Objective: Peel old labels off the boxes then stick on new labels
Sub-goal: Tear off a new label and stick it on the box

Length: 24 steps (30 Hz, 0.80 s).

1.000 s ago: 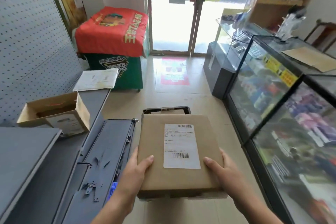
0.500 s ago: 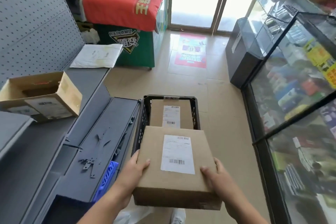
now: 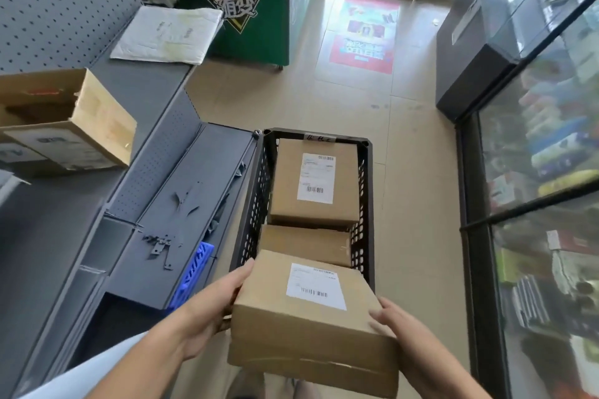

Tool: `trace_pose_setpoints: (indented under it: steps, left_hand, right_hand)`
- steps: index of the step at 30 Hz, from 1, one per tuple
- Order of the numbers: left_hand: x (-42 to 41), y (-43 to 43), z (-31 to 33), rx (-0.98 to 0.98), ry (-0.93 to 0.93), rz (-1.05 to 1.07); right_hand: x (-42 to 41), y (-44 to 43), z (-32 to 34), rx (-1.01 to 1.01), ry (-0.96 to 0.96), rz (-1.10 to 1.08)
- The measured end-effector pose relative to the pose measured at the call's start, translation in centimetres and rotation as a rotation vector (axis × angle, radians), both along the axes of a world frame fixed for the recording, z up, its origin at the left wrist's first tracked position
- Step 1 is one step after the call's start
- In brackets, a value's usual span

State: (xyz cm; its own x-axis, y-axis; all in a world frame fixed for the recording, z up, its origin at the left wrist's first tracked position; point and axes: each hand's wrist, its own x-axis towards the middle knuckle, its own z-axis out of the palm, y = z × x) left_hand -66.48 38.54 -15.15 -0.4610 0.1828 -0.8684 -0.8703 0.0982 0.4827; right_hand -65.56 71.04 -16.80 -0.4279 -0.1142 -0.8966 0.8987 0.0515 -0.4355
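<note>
I hold a brown cardboard box [image 3: 304, 327] between both hands, over the near end of a black plastic crate [image 3: 252, 191] on the floor. A white shipping label [image 3: 316, 285] with barcodes is stuck on its top. My left hand [image 3: 207, 311] grips the box's left side, thumb on the top edge. My right hand [image 3: 398, 330] grips the right side. Inside the crate lie a second labelled box [image 3: 316, 181] at the far end and a plain brown box [image 3: 304, 243] nearer me.
Grey metal shelf panels [image 3: 181, 204] with small brackets lie to the left, beside an open cardboard box [image 3: 74, 126] and a white mailer [image 3: 168, 34]. A glass display counter [image 3: 538, 146] lines the right. Tiled floor [image 3: 408, 191] runs to a green stand [image 3: 240, 10].
The box has come down and toward me, now low over the crate's near end. The view tilted down, so the whole crate and its two boxes show.
</note>
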Motion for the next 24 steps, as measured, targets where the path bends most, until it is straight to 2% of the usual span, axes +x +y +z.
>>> trace_pose_setpoints:
  steps: [4, 12, 17, 24]
  left_hand:
    - [-0.9, -0.4, 0.3, 0.045, 0.004, -0.131]
    - [-2.3, -1.1, -0.4, 0.156, -0.019, -0.224]
    - [-2.7, -2.4, -1.6, 0.224, 0.027, -0.255]
    - [-3.6, -2.6, -4.4, 0.165, 0.023, -0.179]
  right_hand:
    - [-0.7, -0.3, 0.0, 0.048, 0.012, 0.019]
    - [-3.3, -0.8, 1.4, 0.226, 0.087, 0.202]
    - [-6.3, -1.8, 1.7, 0.339, 0.071, 0.315]
    - [-8.9, -2.8, -0.8, 0.381, 0.035, 0.386]
